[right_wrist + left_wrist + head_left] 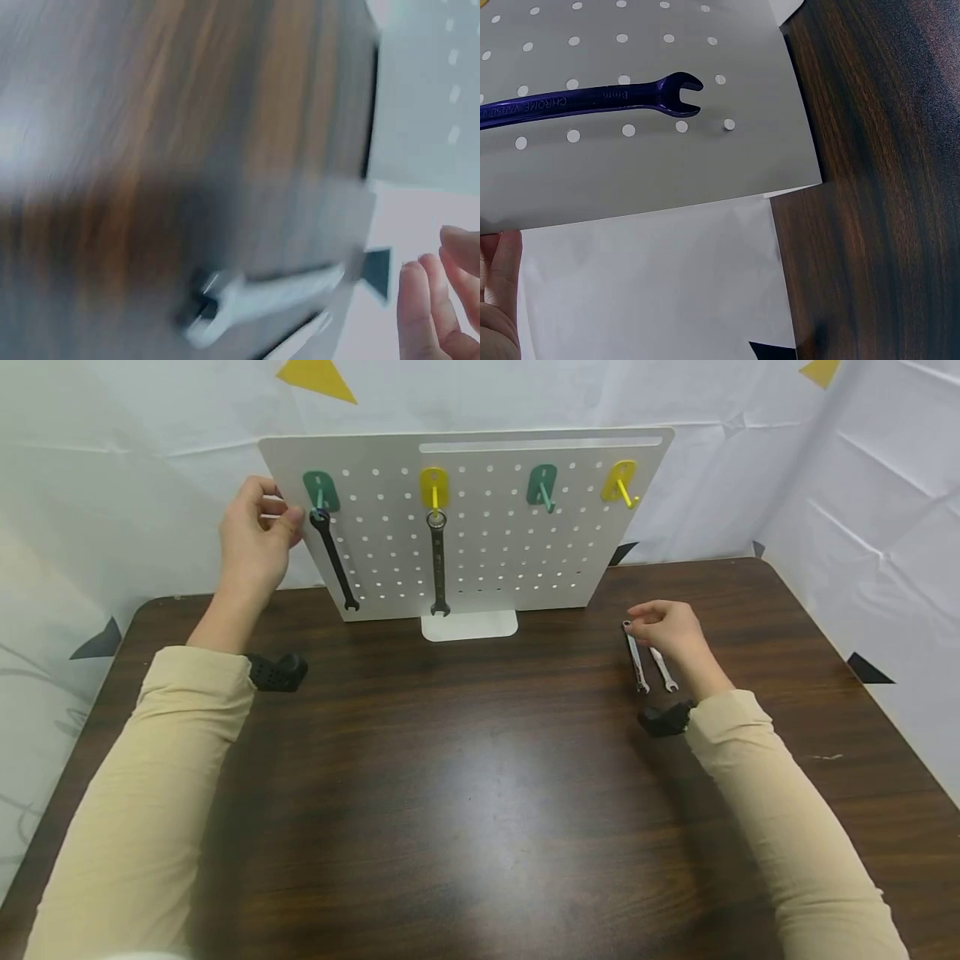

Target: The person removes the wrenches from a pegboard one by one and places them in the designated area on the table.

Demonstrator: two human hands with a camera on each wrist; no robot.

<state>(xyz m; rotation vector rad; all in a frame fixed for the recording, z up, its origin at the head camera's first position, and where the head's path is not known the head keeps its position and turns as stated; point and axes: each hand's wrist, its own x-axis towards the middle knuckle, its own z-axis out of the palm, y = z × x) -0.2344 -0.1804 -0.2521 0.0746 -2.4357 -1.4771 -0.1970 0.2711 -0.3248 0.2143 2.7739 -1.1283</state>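
Currently gripping, with the left hand (253, 535), the pegboard (491, 556) by its left edge (318, 560), with hanging wrenches (438, 564) on two left hooks (434, 481); hovering loosely bent and empty with the right hand (670, 628) over loose wrenches (637, 660), beside open tabletop (450, 793).

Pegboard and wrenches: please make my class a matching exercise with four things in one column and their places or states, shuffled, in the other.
Column one
1. Dark purple wrench
2. Grey wrench
3. Silver wrench pair
4. Rightmost hook

Column two
A. Lying on the table, to the right of the pegboard
B. Yellow, with nothing hanging on it
C. Hanging from the leftmost hook, which is green
D. Hanging from the second hook from the left, which is yellow

Right pairs: 1-C, 2-D, 3-A, 4-B
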